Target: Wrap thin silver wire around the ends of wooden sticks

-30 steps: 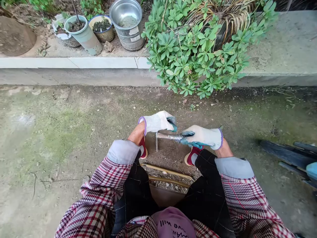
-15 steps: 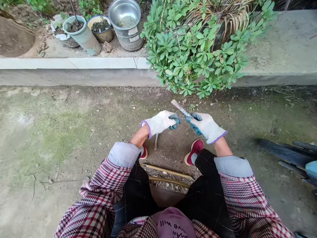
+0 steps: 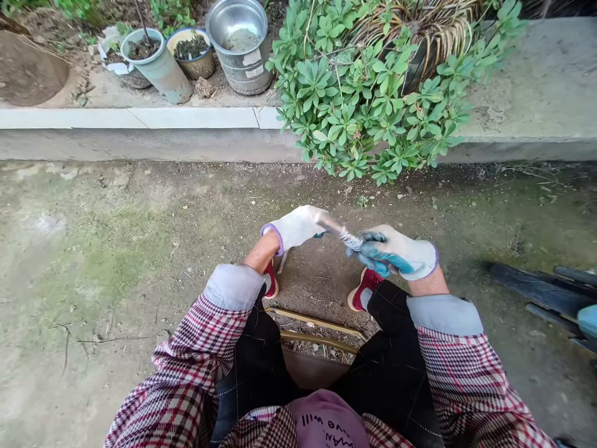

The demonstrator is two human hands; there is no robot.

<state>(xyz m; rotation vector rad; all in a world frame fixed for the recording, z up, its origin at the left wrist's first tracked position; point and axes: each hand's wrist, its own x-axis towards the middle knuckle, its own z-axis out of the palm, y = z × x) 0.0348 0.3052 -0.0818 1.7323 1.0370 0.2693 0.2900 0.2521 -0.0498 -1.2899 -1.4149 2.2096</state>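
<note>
A short brown stick (image 3: 332,225) with silvery wire wound round its lower part slants between my gloved hands. My right hand (image 3: 396,252), in a white glove with a blue-green palm, is closed on the wire-wrapped end; its fingers are slightly blurred. Close by, my left hand (image 3: 298,225) is bent inward with its fingers curled and mostly hidden. The stick's far end overlaps the left glove, and I cannot tell whether they touch. Below the left wrist a thin pale piece (image 3: 282,261) sticks out; what it belongs to is hidden.
A leafy green shrub (image 3: 345,112) overhangs the raised ledge (image 3: 196,118) ahead. On the ledge stand a metal pot (image 3: 240,59), a tilted pale green planter (image 3: 163,68) and a small pot (image 3: 196,59). A dark wheel-like object (image 3: 536,286) is at right. A yellowish metal frame (image 3: 317,323) lies between my legs.
The stick has swung down and to the left, toward my left hand. My right hand has lowered slightly and turned, showing more of its palm. The pale piece below my left wrist has shifted left.
</note>
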